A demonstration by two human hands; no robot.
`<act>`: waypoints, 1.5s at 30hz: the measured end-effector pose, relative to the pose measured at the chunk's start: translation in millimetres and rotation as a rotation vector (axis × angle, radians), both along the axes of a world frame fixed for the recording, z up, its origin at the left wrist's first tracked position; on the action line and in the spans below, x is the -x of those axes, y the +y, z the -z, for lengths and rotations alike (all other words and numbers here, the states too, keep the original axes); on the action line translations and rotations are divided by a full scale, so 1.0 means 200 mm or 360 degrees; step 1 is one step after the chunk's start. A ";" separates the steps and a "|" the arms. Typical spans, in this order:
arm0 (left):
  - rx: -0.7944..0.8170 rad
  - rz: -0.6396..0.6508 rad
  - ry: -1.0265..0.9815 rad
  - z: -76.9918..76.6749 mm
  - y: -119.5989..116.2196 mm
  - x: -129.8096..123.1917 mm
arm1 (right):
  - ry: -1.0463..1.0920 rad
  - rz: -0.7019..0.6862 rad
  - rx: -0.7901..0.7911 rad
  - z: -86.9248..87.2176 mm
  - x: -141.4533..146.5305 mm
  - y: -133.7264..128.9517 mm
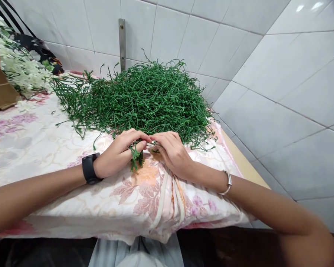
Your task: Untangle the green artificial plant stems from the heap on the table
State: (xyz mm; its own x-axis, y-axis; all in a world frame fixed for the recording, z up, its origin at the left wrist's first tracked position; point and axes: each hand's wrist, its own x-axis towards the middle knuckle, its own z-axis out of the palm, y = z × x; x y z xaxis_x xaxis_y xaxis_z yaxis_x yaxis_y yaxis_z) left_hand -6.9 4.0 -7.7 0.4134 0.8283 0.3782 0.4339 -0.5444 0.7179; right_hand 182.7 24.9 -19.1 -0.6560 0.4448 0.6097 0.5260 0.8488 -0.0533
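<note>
A large tangled heap of thin green artificial stems [156, 100] lies on the table against the wall. In front of it, my left hand [124, 150] is closed round a small bunch of green stems [136, 157], whose branched tips hang below the fingers. My right hand [174, 154] meets it fingertip to fingertip, with its fingers bent together over the stem ends. What the right fingers pinch is mostly hidden. A black band is on my left wrist and a silver bangle on my right.
White artificial flowers [25, 70] and a brown cardboard box [0, 89] stand at the far left. Flowered cloth [94, 207] covers the table. Pale ribbons [164, 196] run over its front edge. A metal strip [122, 44] is fixed to the tiled wall.
</note>
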 end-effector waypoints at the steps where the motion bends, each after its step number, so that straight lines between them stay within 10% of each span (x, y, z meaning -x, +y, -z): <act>1: -0.0028 -0.0006 0.0030 0.00 0.00 0.00 | -0.0009 0.0012 0.0007 0.00 0.00 0.00; 31: -0.0600 0.0041 0.0716 0.00 -0.06 -0.02 | -0.0175 -0.0110 -0.0292 0.01 0.00 -0.01; 45: -0.0679 0.0380 0.0762 -0.01 -0.07 -0.04 | 0.0592 -0.0368 0.0957 -0.03 0.00 -0.03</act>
